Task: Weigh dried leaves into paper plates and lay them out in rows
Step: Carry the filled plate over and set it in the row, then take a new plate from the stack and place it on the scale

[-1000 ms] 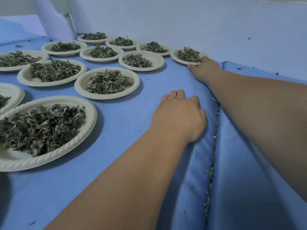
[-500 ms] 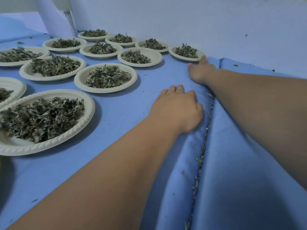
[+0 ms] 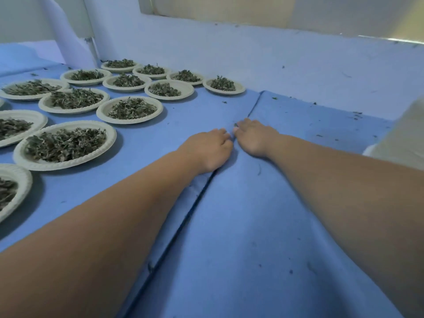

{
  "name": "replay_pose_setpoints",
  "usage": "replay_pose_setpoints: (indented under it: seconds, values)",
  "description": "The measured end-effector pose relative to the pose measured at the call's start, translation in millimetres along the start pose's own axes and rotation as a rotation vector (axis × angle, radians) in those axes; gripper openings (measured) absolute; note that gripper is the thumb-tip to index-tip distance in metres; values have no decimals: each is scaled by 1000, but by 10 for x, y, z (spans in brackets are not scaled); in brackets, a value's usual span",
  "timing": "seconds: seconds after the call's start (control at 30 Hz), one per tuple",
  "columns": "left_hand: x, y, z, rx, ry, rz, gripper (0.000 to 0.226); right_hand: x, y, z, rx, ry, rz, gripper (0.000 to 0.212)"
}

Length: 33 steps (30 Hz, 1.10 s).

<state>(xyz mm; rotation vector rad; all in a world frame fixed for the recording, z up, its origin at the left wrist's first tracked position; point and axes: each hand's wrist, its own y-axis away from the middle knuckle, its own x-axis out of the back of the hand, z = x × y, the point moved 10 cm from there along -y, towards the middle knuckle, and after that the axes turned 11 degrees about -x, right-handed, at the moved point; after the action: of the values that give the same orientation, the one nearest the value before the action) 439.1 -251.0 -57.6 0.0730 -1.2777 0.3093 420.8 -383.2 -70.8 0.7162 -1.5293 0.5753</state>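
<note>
Currently left hand (image 3: 207,149) and right hand (image 3: 254,136) lie palm-down, fingertips meeting at the cloth seam (image 3: 253,106) — hold unclear. Filled plates (image 3: 129,121) sit in rows; next — likely gathering stray leaf bits (image 3: 224,102).

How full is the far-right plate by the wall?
Partly filled: a mound of dried leaves covers the centre of the plate, its rim left bare.

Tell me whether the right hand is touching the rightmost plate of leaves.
Apart. The head view shows bare blue cloth between the right hand and the rightmost plate.
</note>
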Motion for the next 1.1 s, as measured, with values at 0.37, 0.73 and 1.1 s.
replay_pose_setpoints:
  seconds: [0.37, 0.73, 1.1]
  values:
    - [-131, 495, 1144, 168, 65, -9, 41, 260, 1660, 480, 66, 28, -158, 38]
    - [292, 398, 3325, -429, 86, 351, 58, 1291, 3716, 2349, -95, -422, 573, 37]
    - [207, -190, 3983, -444, -262, 213, 51, 833, 3987, 3736, -586, -62, 504, 33]
